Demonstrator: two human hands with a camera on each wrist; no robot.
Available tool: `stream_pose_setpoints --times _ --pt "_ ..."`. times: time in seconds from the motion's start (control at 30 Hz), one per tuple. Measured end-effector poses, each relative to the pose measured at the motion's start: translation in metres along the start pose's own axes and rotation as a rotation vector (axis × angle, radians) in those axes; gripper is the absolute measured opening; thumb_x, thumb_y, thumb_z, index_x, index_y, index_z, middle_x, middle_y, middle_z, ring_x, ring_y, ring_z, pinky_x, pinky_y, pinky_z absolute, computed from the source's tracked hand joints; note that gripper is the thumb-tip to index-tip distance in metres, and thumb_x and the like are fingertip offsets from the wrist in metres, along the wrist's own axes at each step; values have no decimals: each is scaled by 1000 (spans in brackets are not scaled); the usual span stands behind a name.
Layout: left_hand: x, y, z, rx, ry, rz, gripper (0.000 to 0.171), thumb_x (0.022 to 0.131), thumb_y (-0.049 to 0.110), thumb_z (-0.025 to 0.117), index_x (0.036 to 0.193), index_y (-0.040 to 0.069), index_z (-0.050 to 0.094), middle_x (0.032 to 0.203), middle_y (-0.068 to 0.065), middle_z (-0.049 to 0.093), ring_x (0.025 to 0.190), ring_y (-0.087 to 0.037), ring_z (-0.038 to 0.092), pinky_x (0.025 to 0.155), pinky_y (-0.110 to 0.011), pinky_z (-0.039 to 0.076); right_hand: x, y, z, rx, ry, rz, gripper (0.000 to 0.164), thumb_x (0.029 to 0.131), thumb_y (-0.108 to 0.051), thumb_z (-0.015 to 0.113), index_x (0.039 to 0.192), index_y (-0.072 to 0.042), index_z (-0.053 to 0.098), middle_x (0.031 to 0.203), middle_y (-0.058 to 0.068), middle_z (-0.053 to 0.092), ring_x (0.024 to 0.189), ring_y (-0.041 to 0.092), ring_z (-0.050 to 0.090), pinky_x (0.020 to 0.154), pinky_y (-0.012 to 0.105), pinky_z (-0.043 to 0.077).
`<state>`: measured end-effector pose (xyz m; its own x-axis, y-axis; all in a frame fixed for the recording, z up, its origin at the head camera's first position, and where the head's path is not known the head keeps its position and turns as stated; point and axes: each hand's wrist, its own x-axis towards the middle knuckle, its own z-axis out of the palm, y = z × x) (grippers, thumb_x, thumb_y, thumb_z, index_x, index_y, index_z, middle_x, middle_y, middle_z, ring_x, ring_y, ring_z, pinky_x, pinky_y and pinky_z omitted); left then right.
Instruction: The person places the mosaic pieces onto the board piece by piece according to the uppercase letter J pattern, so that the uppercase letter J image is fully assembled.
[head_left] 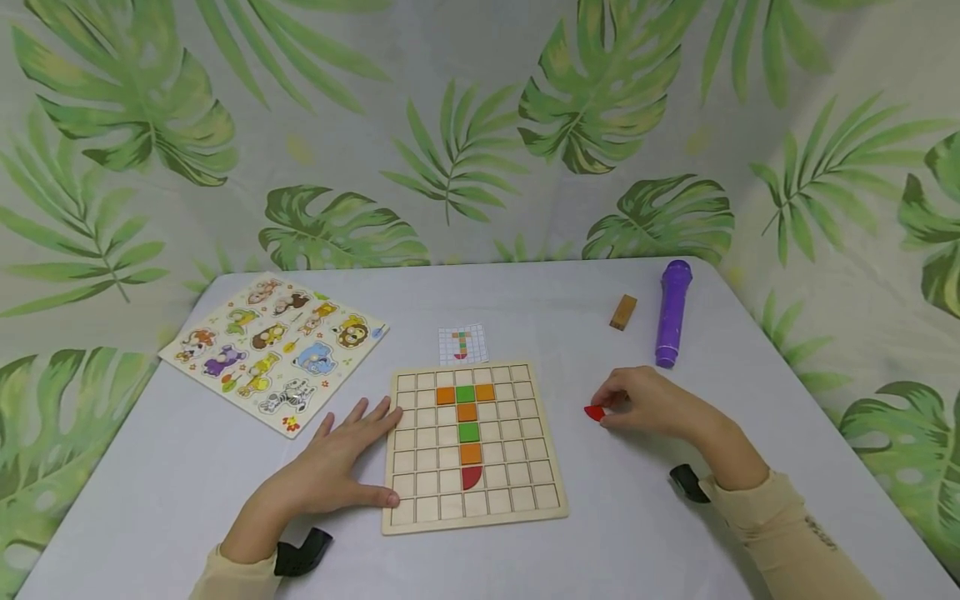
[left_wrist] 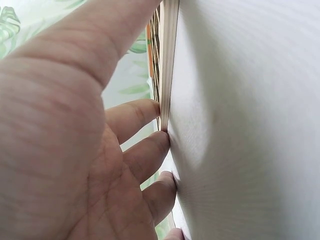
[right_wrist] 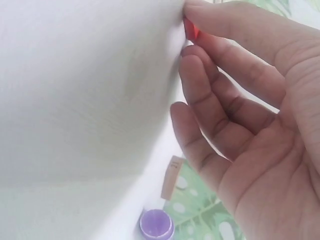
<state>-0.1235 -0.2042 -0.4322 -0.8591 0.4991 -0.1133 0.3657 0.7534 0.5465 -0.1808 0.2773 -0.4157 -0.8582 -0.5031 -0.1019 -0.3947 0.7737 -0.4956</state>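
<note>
A wooden grid board lies on the white table in the head view. In its upper part, orange tiles flank a green tile, and a column of orange and green tiles runs down to a red quarter-round tile. My left hand rests with spread fingers against the board's left edge; the left wrist view shows fingertips touching that edge. To the board's right, my right hand pinches a red tile between thumb and finger, low over the tabletop. Fingers partly hide this tile in the right wrist view.
A small pattern card lies just behind the board. At the back left is an animal puzzle board. A wooden block and a purple microphone-shaped toy lie at the back right. Leaf-patterned cloth hangs behind the table.
</note>
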Motion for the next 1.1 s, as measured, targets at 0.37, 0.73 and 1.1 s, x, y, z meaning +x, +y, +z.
stream_pose_setpoints --times 0.37,0.73,1.1 --pt "1 -2 1 -5 -14 -13 118 75 67 89 169 18 38 179 -13 26 166 -51 13 125 -82 4 12 -43 5 70 8 -136 13 91 -18 85 104 -15 83 99 -9 77 91 9 69 82 32 62" --pt "1 -2 0 -18 -14 -2 117 75 64 90 168 17 38 179 -13 25 166 -51 12 125 -82 2 37 -103 32 83 -106 -227 15 92 -19 84 105 -10 81 95 -4 74 86 11 66 81 27 61" --pt "1 -3 0 -10 -18 -11 117 75 67 88 169 18 37 179 -12 25 166 -50 12 125 -82 3 51 -149 63 29 -151 -274 17 91 -19 86 103 -8 83 88 -3 71 75 5 57 71 17 50"
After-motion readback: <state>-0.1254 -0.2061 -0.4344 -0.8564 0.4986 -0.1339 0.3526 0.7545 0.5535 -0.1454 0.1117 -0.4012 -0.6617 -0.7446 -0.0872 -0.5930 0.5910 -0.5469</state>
